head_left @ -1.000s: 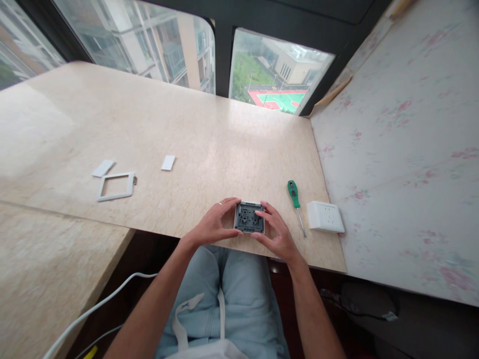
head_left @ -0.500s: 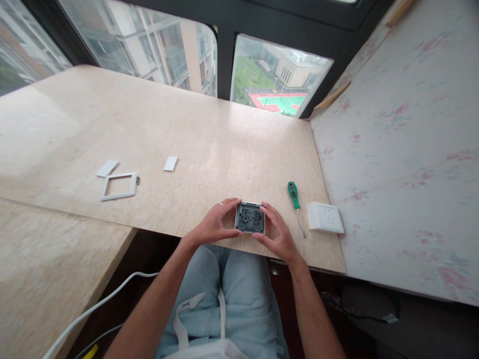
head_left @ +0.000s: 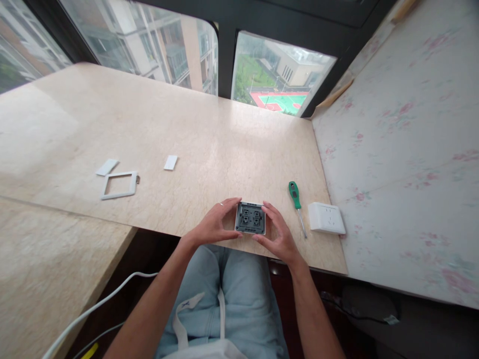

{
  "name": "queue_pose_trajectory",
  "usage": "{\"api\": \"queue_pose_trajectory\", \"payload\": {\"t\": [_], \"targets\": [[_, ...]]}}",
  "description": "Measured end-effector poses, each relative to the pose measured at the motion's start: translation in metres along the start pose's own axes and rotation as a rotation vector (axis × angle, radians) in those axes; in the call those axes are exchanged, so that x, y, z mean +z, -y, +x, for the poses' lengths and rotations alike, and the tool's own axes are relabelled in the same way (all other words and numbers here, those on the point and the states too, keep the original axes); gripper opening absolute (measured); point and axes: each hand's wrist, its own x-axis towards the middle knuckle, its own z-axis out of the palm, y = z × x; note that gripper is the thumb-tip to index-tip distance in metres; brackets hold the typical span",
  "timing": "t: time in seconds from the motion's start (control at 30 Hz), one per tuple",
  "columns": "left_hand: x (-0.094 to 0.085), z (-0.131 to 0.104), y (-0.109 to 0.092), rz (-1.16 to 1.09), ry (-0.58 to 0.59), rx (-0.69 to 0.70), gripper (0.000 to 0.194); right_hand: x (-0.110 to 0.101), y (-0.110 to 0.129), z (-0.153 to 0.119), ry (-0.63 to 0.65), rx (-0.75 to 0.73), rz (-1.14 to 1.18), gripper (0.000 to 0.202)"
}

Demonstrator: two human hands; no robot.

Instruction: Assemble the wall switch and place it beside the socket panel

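Near the front edge of the counter is a wall switch [head_left: 251,224] without its front cover, its dark inner mechanism facing up inside a pale rim. My left hand [head_left: 217,222] grips its left side, fingers at the far corner and thumb at the near one. On the right side, my right hand [head_left: 277,228] holds it the same way. A screwdriver [head_left: 294,195] with a green handle lies to the right of my right hand, its shaft pointing toward me. Beside it sits a white wall socket box [head_left: 326,218] against the wall.
Left on the stone counter [head_left: 209,144] lie a white rectangular frame [head_left: 119,185], a white rocker plate [head_left: 107,167] touching it and another white plate [head_left: 171,162]. A window [head_left: 282,75] stands behind. A white cable [head_left: 108,294] hangs below the counter at left.
Both hands keep their hold on the switch, which stays in nearly the same spot. The view has shifted very slightly; the other things lie as before.
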Motion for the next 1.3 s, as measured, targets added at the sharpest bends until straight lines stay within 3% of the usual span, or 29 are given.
{"api": "queue_pose_trajectory", "payload": {"t": [0.23,0.4,0.5,0.6,0.77,0.87,1.07,1.17,1.3], "targets": [[0.0,-0.003,-0.004,-0.04,0.001,-0.02,0.097,0.002,-0.004,-0.001,0.008,0.038,-0.032,0.081],[-0.001,-0.003,-0.004,-0.306,-0.117,-0.028,0.078,0.005,-0.005,-0.003,-0.002,0.052,-0.039,0.081],[-0.005,-0.004,0.003,-0.493,-0.281,-0.078,0.065,0.007,-0.008,-0.004,-0.021,0.049,-0.058,0.08],[-0.016,-0.004,0.014,-0.517,-0.526,-0.177,0.052,0.01,-0.011,-0.004,-0.042,0.026,-0.081,0.077],[-0.053,-0.008,0.03,-0.33,-0.981,-0.324,0.033,0.013,-0.013,-0.004,-0.056,0.04,-0.133,0.073],[-0.082,-0.015,0.037,-0.14,-1.12,-0.359,0.03,0.014,-0.015,-0.005,-0.062,0.055,-0.132,0.073],[-0.147,-0.039,0.053,0.491,-1.039,-0.554,0.037,0.016,-0.017,-0.007,-0.08,0.109,-0.123,0.075],[-0.174,-0.052,0.056,0.749,-0.872,-0.723,0.041,0.016,-0.02,-0.008,-0.088,0.113,-0.122,0.076],[-0.192,-0.068,0.054,0.851,-0.614,-0.974,0.054,0.017,-0.026,-0.009,-0.09,0.125,-0.098,0.078]]}}
